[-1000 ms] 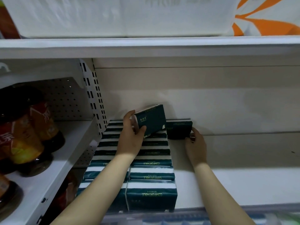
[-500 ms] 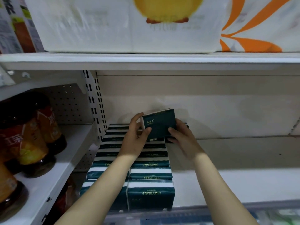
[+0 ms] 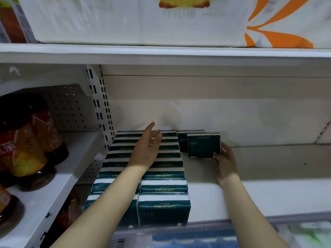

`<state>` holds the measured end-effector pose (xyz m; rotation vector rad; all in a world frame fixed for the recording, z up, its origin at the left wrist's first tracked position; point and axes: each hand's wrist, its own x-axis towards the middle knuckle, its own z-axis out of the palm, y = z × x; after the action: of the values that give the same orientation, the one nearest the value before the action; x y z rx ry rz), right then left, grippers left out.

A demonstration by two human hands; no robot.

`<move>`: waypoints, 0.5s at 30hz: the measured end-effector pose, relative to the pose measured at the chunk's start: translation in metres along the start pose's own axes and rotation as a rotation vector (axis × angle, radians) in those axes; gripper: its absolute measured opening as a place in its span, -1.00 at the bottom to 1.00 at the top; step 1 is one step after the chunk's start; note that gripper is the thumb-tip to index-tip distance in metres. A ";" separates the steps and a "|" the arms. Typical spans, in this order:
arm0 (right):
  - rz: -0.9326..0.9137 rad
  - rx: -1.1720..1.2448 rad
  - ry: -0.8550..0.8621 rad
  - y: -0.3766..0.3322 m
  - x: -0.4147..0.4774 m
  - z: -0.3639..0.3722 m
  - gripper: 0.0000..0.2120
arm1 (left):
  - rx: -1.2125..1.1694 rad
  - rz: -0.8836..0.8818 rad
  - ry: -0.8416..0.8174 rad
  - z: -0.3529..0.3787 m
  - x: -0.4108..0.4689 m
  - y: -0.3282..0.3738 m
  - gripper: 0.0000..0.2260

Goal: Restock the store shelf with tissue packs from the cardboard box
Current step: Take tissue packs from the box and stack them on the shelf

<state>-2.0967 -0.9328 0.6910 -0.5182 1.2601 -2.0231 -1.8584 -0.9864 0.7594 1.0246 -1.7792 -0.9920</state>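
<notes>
A dark green tissue pack [image 3: 203, 145] stands upright on the white shelf [image 3: 250, 197], just in front of another dark green pack [image 3: 181, 141] by the back wall. My right hand [image 3: 225, 162] grips the front pack at its lower right corner. Two rows of green-and-white tissue packs [image 3: 163, 190] fill the shelf's left part from front to back. My left hand [image 3: 146, 149] hovers open over those rows, fingers stretched toward the back, holding nothing. The cardboard box is out of sight.
Bottles of orange drink [image 3: 23, 145] stand on the neighbouring shelf to the left, past a perforated white upright [image 3: 100, 108]. Large white packages [image 3: 125, 20] sit on the shelf above. Bare shelf surface lies to the right of my right hand.
The pack passed from my left hand to my right, which set it down upright in front of the pack at the back. My left hand let go and opened over the rows.
</notes>
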 end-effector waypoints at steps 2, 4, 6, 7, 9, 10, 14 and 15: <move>-0.039 -0.108 -0.005 0.005 0.001 0.002 -0.61 | 0.014 -0.005 -0.004 0.001 0.001 -0.002 -0.54; -0.057 -0.213 -0.004 0.011 0.002 0.002 -0.64 | 0.020 -0.010 -0.005 0.001 0.002 -0.003 -0.55; -0.095 -0.375 0.005 0.014 0.001 0.003 -0.70 | 0.035 -0.010 -0.012 0.001 0.002 -0.004 -0.57; -0.125 -0.500 0.002 0.015 0.001 0.004 -0.71 | 0.048 -0.007 -0.016 0.001 0.001 -0.004 -0.58; -0.172 -0.763 -0.031 0.017 -0.003 0.009 -0.67 | 0.086 -0.001 -0.024 0.000 0.001 -0.004 -0.61; -0.201 -0.839 -0.052 0.018 -0.004 0.012 -0.64 | 0.106 0.000 -0.028 0.001 0.002 -0.005 -0.62; -0.210 -0.938 -0.125 0.018 -0.008 0.018 -0.57 | 0.104 -0.016 -0.050 0.000 0.003 -0.006 -0.61; -0.193 -0.951 -0.135 0.016 -0.010 0.019 -0.56 | 0.091 -0.025 -0.054 0.000 0.003 -0.006 -0.60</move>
<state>-2.0725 -0.9423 0.6850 -1.2166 2.1089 -1.3748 -1.8577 -0.9909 0.7553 1.0878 -1.8750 -0.9693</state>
